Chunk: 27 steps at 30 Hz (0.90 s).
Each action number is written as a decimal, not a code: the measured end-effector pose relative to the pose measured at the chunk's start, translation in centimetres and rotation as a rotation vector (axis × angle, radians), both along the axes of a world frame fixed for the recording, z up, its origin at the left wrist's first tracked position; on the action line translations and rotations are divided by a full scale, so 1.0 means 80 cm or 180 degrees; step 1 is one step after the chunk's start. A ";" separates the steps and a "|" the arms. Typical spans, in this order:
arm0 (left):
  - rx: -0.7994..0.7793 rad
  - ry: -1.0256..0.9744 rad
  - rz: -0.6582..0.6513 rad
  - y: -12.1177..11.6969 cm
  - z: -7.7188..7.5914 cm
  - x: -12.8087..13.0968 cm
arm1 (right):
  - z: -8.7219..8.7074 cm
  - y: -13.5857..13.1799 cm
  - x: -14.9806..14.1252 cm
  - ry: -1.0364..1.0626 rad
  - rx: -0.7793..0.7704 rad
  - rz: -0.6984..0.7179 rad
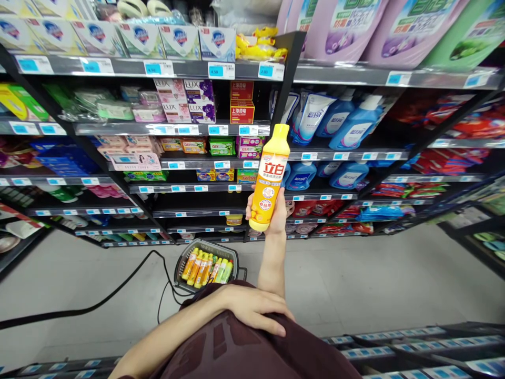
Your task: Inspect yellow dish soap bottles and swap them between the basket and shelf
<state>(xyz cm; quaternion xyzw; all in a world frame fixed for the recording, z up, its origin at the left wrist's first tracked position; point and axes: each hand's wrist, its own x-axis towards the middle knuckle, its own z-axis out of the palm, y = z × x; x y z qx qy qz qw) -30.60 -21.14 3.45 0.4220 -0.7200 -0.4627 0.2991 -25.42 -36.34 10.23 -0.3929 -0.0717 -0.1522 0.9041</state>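
My right hand [277, 213] is wrapped from behind round the lower part of a yellow dish soap bottle [270, 176]. The bottle stands nearly upright, its cap up and its printed front facing me. My left hand [256, 309] lies flat on the dark maroon shirt [236, 347], fingers stretched out and nothing in them. On the floor below, left of my right forearm, a grey basket [235, 252] holds several similar yellow and green bottles [203, 269].
Store shelves [189, 129] rise in front with boxed soaps [187, 100]. Blue detergent bottles [355, 123] and large purple jugs [343, 31] stand to the right. A black cable [98, 302] runs past the basket. Another shelf [394, 347] is behind me.
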 end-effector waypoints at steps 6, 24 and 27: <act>-0.0040 -0.0004 -0.0013 0.000 0.002 0.000 | 0.001 0.000 -0.001 0.0025 0.0010 0.0002; -0.0148 -0.0048 -0.0031 -0.003 0.006 0.000 | -0.004 -0.013 -0.006 -0.0144 -0.0011 -0.0248; -0.0117 -0.0069 -0.0044 -0.004 0.006 0.000 | -0.002 -0.014 -0.008 -0.0127 0.0027 -0.0301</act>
